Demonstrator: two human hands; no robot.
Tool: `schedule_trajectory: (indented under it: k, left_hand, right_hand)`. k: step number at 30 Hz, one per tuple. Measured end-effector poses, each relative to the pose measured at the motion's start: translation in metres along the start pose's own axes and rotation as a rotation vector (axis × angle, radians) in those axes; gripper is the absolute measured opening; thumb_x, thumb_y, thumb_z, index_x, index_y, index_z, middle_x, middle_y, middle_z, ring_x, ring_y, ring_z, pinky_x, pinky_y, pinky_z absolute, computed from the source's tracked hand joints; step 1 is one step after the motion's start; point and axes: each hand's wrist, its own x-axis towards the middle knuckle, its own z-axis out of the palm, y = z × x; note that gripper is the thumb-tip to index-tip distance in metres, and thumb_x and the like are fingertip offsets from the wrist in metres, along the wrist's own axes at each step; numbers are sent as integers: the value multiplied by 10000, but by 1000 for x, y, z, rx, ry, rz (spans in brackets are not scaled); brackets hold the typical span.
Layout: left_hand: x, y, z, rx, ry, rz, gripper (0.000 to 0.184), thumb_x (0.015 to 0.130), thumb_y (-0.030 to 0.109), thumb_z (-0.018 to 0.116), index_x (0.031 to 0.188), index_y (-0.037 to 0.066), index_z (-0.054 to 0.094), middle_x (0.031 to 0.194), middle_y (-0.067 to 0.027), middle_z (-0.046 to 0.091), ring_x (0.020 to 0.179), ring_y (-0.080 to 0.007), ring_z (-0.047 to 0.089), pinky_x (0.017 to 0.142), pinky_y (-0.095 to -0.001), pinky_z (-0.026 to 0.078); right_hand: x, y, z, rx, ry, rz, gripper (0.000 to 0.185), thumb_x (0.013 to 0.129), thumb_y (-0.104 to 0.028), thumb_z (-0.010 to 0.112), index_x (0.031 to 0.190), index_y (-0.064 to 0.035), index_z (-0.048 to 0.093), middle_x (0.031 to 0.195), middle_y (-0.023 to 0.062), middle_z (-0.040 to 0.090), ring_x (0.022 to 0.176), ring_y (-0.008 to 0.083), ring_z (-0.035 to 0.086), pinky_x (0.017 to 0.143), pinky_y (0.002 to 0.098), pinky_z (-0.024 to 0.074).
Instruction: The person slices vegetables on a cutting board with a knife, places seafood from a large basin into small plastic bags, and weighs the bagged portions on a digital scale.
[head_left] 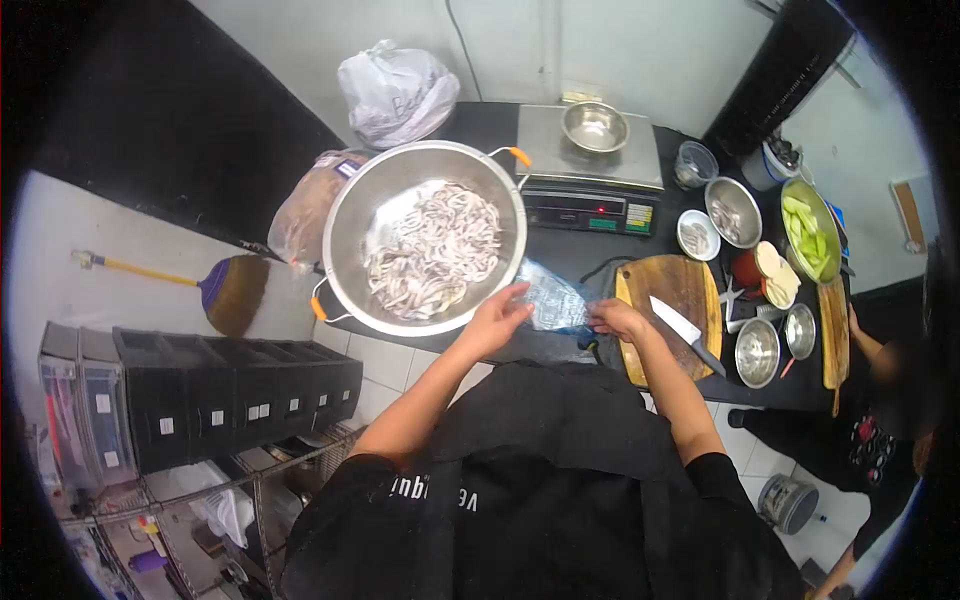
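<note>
A clear bluish plastic bag (553, 298) lies between my hands near the table's front edge. My right hand (617, 320) has its fingers closed on the right end of this bag. On its other side, my left hand (497, 320) is open, thumb and fingers apart, close to the rim of a large metal basin (342, 210). Inside the basin lies a heap of pale, greyish strips (440, 245), perhaps squid. Just right of my right hand, a kitchen knife (686, 332) rests on a wooden cutting board (640, 285).
Behind the bag stands a digital scale (590, 205) carrying a metal bowl (596, 127). Several bowls, one with green vegetable pieces (803, 235), crowd the right side. A filled white bag (398, 95) sits at back left. Another person (880, 420) stands at right.
</note>
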Motion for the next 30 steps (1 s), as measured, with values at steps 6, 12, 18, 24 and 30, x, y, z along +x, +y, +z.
schedule_trajectory:
  k: [6,12,18,24,30]
  left_hand:
    - [-9,26,-77,-43,426,296,304,881,117,611,1176,55,573,974,-66,621,832,-115,580,751,-261,474]
    - [-24,39,-125,-129,432,174,255,897,150,600,1123,33,591,971,-51,629,815,-109,580,751,-249,465]
    - [-2,34,-92,-147,78,155,223,934,153,535,1095,5,580,1019,-88,646,875,-139,611,780,-262,483]
    - [19,45,-133,-179,275,148,234,927,155,545,1108,12,581,1040,-92,643,873,-144,612,792,-266,474]
    - [19,34,-128,-260,207,130,212,918,156,561,1092,41,598,999,-50,646,868,-108,590,776,-252,463]
  right_hand:
    - [-27,-45,9,-100,-82,146,293,941,-217,488,1037,38,599,896,137,668,766,227,675,634,325,574]
    - [-2,-33,3,-149,-102,-71,397,905,-57,495,1301,-82,499,1036,74,633,754,137,619,646,284,556]
    - [26,-15,26,-747,366,-412,414,765,-139,654,1168,-58,606,991,159,657,834,283,644,753,354,499]
    - [28,-15,18,-831,342,-275,390,733,-261,695,1040,-24,658,911,197,670,857,331,652,771,383,496]
    - [36,10,21,-588,306,-262,333,728,-228,680,986,-18,660,908,210,659,884,354,636,802,403,494]
